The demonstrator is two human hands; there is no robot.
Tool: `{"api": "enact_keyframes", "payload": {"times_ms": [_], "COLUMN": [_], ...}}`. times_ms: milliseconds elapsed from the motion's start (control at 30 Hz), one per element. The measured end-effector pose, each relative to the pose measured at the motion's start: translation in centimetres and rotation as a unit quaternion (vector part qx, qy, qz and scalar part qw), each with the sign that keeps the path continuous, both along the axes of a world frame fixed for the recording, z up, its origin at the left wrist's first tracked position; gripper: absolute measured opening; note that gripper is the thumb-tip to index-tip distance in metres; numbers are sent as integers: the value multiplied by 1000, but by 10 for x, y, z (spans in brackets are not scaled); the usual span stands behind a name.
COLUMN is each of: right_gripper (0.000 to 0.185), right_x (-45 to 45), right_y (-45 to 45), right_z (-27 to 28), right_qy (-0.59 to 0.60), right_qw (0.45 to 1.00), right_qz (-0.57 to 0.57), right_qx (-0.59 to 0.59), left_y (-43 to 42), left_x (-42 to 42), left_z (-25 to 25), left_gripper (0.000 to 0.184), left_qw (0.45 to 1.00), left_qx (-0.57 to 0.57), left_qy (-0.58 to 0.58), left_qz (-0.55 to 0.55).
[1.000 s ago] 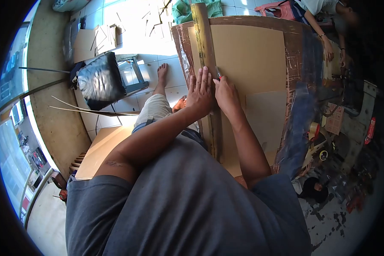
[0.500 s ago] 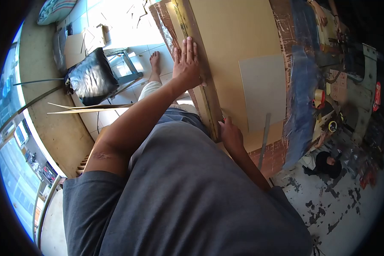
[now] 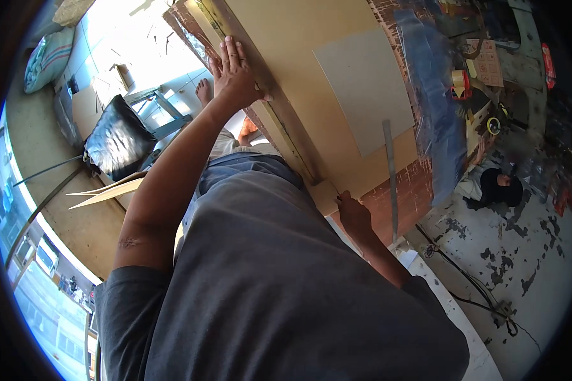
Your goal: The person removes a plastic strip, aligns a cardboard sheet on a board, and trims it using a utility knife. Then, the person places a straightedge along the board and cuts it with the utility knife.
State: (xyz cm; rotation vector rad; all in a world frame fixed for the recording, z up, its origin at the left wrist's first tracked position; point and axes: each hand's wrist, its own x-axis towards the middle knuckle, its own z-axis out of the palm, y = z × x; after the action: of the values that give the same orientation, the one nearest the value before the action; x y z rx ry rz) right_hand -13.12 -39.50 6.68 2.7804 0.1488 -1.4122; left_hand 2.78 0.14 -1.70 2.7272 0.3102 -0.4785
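My left hand (image 3: 236,79) lies with fingers stretched along a long wooden bar (image 3: 286,136), its thumb over the bar's right side. The bar rests on a large tan sheet (image 3: 286,44). Just past the bar's near end, my right hand (image 3: 354,214) is closed around a small thin-pointed tool (image 3: 338,192), mostly hidden by the fingers. The tool's tip is at the sheet near its close edge. A smaller grey sheet (image 3: 365,92) lies on the tan one, right of the bar.
A narrow metal strip (image 3: 390,181) crosses the reddish-brown worktop (image 3: 413,190). Blue plastic (image 3: 429,101) covers the worktop's right side, with tape rolls (image 3: 493,126) beyond. Another person (image 3: 499,187) is low at the right. A black cushion-like bundle (image 3: 117,140) sits on the left, near thin strips (image 3: 108,192).
My view has turned, shifting the scene. The right hand has moved toward me, past the bar's near end, with the tool. The left hand stays pressed on the bar.
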Motion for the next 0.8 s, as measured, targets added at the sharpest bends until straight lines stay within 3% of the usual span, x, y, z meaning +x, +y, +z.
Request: {"api": "enact_keyframes", "payload": {"times_ms": [100,167,300,367,500,800], "right_gripper": [30,30,33,37,39,46], "right_x": [-3,-4,9,1,-14,-24], "right_y": [-2,-4,33,45,56,56], "right_z": [-4,-16,-27,-49,-68,-65], "right_qy": [-43,-127,-124,-233,-267,-341], "right_qw": [996,967,955,898,883,887], "right_qz": [-44,-126,-201,-248,-275,-193], "right_qx": [63,184,179,279,272,246], "left_y": [0,2,3,5,7,11], "left_x": [0,-1,-2,-4,-3,-6], "left_z": [-2,-8,-3,-8,-11,-20], "left_gripper": [149,151,152,153,154,151], "left_qw": [1000,1000,999,999,998,996], "left_qx": [2,-2,-28,-27,-25,-16], "left_qy": [-10,-21,-33,-40,-40,-74], "left_qz": [-11,-11,-15,-24,-29,-41]}}
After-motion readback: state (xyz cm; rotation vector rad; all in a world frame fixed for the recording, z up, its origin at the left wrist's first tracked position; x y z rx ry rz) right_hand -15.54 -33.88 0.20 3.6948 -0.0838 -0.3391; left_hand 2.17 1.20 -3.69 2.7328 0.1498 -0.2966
